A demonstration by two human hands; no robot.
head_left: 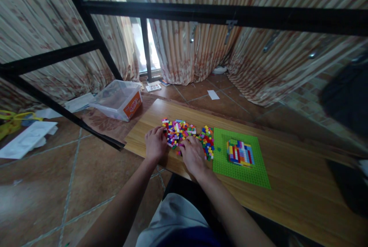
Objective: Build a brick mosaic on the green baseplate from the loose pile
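A loose pile of small coloured toy bricks (pixel 175 129) lies on the wooden table. My left hand (pixel 156 142) rests at the pile's left edge, fingers curled and closed; whatever is between the fingertips is too small to make out. At the near side of the pile is my right hand (pixel 193 154), its fingers drawn together on a magenta brick (pixel 181 145). More bricks (pixel 208 143) spread to the right of it, up to a green studded baseplate (pixel 238 178). On that plate sits a low multicoloured brick build (pixel 240 152), with neither hand touching it.
The narrow wooden table (pixel 299 193) runs to the right, with a dark flat object (pixel 345 185) at that end. Beyond its left end, a clear plastic bin (pixel 115 99) stands on the floor. A black metal frame (pixel 184 9) crosses in front of the curtains.
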